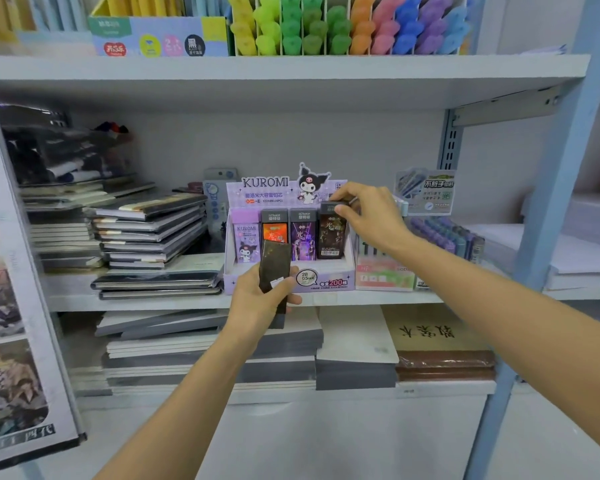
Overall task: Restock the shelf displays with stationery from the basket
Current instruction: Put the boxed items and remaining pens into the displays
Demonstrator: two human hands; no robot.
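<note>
A purple Kuromi display box [288, 284] stands on the middle shelf and holds a row of slim lead-refill cases. My right hand [371, 216] pinches the top of the dark brown case [331, 233] at the right end of that row. My left hand [260, 301] is in front of the box and grips another dark case [274, 265], tilted upright. A purple Kuromi case [246, 242], an orange one [274, 228] and a violet one [302, 237] stand in the other slots. No basket is in view.
Stacks of dark notebooks [149, 230] lie left of the box. A pink-and-green pen box [383, 275] and purple pens [444, 233] sit to its right. Coloured highlighters [343, 26] fill the top shelf. Paper pads [357, 344] are stacked below. A blue upright [565, 168] stands at right.
</note>
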